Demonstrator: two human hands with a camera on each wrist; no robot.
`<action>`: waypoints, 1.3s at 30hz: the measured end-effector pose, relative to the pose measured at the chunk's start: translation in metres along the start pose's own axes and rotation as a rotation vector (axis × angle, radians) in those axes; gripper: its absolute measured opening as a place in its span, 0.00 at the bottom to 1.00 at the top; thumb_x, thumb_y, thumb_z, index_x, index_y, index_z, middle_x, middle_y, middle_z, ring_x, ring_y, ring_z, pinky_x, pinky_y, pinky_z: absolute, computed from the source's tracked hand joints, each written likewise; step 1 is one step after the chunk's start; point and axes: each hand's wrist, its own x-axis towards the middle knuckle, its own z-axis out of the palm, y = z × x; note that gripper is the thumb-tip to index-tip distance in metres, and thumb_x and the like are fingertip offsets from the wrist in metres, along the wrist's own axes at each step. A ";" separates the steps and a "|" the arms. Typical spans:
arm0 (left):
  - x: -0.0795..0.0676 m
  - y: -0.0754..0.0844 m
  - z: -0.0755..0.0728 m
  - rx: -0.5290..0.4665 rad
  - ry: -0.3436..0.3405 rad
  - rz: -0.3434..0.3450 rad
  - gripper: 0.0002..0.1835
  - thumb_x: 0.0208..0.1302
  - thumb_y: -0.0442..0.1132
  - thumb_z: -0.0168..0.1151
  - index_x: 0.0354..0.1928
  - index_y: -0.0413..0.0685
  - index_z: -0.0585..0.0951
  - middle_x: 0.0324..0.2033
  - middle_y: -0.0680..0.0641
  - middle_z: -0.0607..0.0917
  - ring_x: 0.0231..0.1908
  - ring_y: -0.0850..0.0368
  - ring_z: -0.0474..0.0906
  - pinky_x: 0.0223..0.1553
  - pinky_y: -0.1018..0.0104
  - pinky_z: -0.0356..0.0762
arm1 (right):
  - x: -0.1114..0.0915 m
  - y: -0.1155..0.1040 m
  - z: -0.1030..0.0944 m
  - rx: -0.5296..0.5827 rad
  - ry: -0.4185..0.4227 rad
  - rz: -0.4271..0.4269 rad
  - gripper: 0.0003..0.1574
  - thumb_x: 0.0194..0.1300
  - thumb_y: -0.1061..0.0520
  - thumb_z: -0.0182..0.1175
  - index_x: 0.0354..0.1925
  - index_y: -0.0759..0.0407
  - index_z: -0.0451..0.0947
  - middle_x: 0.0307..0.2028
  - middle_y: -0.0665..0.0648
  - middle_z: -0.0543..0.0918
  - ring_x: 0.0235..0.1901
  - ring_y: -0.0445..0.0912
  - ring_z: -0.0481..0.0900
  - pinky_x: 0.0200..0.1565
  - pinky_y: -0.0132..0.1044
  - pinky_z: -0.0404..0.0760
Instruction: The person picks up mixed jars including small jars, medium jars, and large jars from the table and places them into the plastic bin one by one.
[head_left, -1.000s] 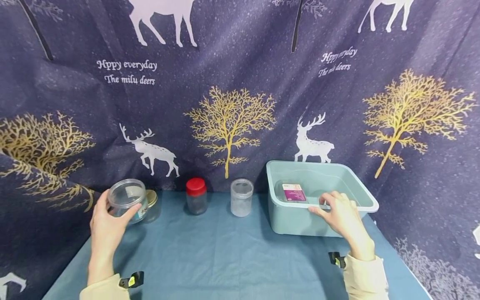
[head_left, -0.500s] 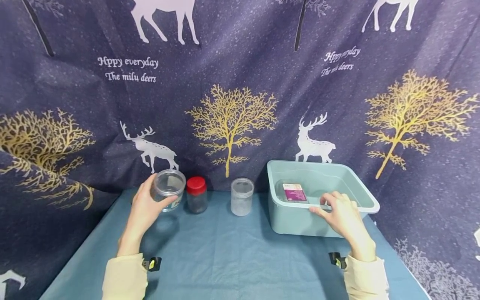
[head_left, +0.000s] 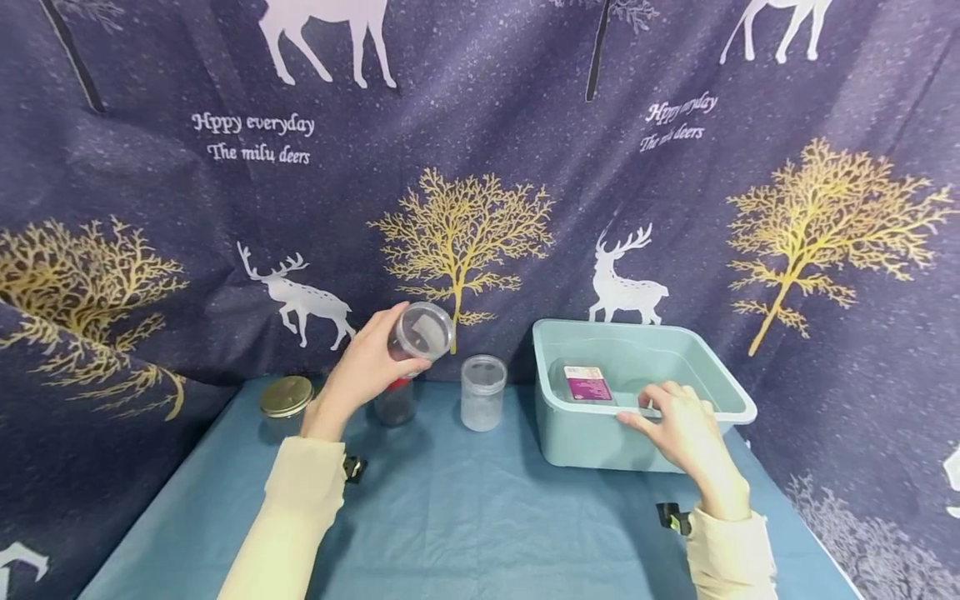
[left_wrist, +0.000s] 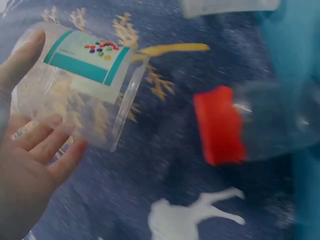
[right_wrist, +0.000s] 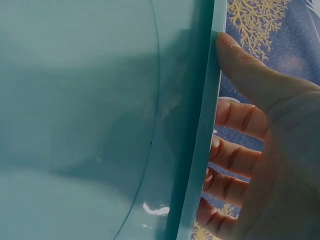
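Observation:
My left hand (head_left: 363, 362) holds a clear plastic jar (head_left: 425, 332) in the air above the back of the table. In the left wrist view, thumb and fingers wrap this jar, which carries a teal-and-white label (left_wrist: 82, 57). Behind and below that hand stands a red-lidded jar (head_left: 395, 407), partly covered. My right hand (head_left: 686, 429) grips the near rim of a pale teal basin (head_left: 592, 442), its thumb on the outside and its fingers over the inside. Within the basin lies a clear container with a purple-and-white label (head_left: 588, 385).
A gold-lidded jar (head_left: 287, 396) stands at the back left of the blue-covered table (head_left: 457, 525). Left of the basin is a frosted clear jar (head_left: 483, 398). A dark blue curtain (head_left: 480, 142) printed with deer and trees hangs right behind everything.
The left hand has carried the clear jar rightward and up from the gold-lidded jar, past the red-lidded one, with the jar now tilted. The right hand has stayed on the basin rim.

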 end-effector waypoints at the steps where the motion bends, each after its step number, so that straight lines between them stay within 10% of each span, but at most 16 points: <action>1: 0.006 0.006 0.000 0.008 -0.021 0.013 0.52 0.50 0.54 0.77 0.75 0.53 0.60 0.65 0.42 0.68 0.62 0.43 0.68 0.57 0.40 0.68 | 0.000 0.000 0.000 0.001 0.001 -0.001 0.21 0.52 0.42 0.73 0.31 0.54 0.78 0.32 0.55 0.79 0.33 0.58 0.75 0.33 0.56 0.68; 16: 0.084 0.092 0.029 0.283 -0.272 0.371 0.51 0.52 0.54 0.75 0.75 0.51 0.59 0.67 0.46 0.68 0.63 0.49 0.68 0.61 0.53 0.69 | -0.006 0.005 -0.002 -0.002 -0.017 0.020 0.22 0.52 0.41 0.73 0.32 0.55 0.78 0.32 0.55 0.79 0.34 0.60 0.75 0.33 0.60 0.68; 29: 0.093 0.157 0.079 0.749 -0.387 0.817 0.48 0.56 0.52 0.73 0.75 0.53 0.59 0.68 0.48 0.67 0.69 0.52 0.60 0.69 0.58 0.54 | 0.001 0.002 0.001 -0.004 -0.017 0.006 0.22 0.53 0.40 0.72 0.31 0.54 0.77 0.32 0.56 0.78 0.33 0.60 0.74 0.33 0.57 0.68; 39: 0.089 0.166 0.113 0.817 -0.362 0.922 0.42 0.61 0.48 0.69 0.74 0.55 0.60 0.71 0.48 0.63 0.72 0.54 0.55 0.70 0.60 0.52 | 0.000 0.001 0.000 0.004 -0.036 0.023 0.22 0.55 0.40 0.71 0.33 0.54 0.78 0.33 0.55 0.77 0.35 0.59 0.74 0.35 0.58 0.68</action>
